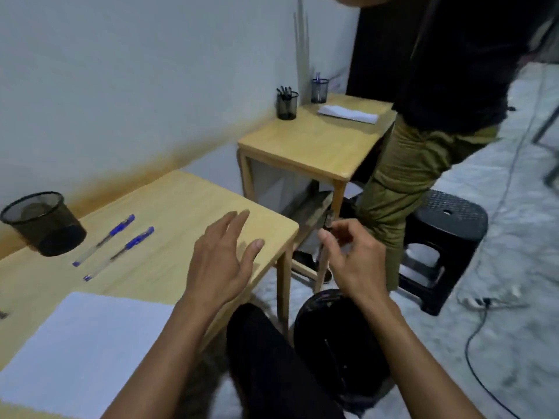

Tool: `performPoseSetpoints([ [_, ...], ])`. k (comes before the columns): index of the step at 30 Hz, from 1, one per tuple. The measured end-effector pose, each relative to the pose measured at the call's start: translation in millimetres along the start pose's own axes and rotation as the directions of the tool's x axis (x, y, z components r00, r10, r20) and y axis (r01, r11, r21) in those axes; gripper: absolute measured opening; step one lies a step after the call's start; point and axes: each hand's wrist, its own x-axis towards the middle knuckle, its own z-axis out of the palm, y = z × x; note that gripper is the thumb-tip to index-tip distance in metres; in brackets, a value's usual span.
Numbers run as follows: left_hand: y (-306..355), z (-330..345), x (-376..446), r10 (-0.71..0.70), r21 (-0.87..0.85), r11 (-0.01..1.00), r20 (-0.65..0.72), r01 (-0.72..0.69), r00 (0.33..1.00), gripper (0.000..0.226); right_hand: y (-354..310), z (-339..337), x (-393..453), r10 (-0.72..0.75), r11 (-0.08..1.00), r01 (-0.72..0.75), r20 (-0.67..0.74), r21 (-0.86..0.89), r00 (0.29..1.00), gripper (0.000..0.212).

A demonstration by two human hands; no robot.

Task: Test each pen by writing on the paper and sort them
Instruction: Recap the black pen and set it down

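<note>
Two blue pens (104, 239) (119, 253) lie side by side on the wooden table (187, 201), right of a black mesh cup (42, 223). A white sheet of paper (81, 349) lies at the near left. My left hand (220, 258) hovers open over the table's right part, fingers spread. Past the table's right edge, above a black bin (338, 343) on the floor, my right hand (351, 261) pinches a dark pen (326, 225) held upright.
A second wooden table (314, 143) stands further back with two mesh pen cups (287, 105) (319, 90) and folded paper (348, 113). A person in olive trousers (408, 176) stands beside it. A black plastic stool (444, 246) and a floor cable (475, 343) are on the right.
</note>
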Motion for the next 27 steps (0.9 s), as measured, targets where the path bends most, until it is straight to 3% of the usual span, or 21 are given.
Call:
performPoseSetpoints([
  [5, -2.2, 49.4, 24.7, -0.108, 0.200, 0.977, 0.193, 0.069, 0.975, 0.060, 69.2, 13.0, -3.9, 0.307, 0.951, -0.308, -0.047, -0.007, 0.950, 0.014],
  [11, -13.8, 67.9, 33.0, -0.173, 0.319, 0.945, 0.303, 0.072, 0.937, 0.064, 115.8, 24.2, -18.9, 0.594, 0.802, -0.596, -0.047, -0.034, 0.803, 0.020],
  [15, -16.4, 69.1, 30.6, -0.172, 0.300, 0.951, 0.288, 0.082, 0.942, 0.066, 124.0, 22.4, -24.2, 0.641, 0.764, -0.643, -0.046, -0.061, 0.766, 0.028],
  [21, -16.9, 70.4, 31.0, -0.174, 0.321, 0.944, 0.278, 0.079, 0.945, 0.066, 122.8, 13.5, -28.6, 0.665, 0.747, -0.665, -0.024, 0.015, 0.746, 0.071],
  [27, -16.6, 70.6, 30.4, -0.170, 0.328, 0.942, 0.278, 0.073, 0.945, 0.067, 118.6, 10.7, -26.4, 0.686, 0.726, -0.685, -0.007, 0.053, 0.727, 0.078],
])
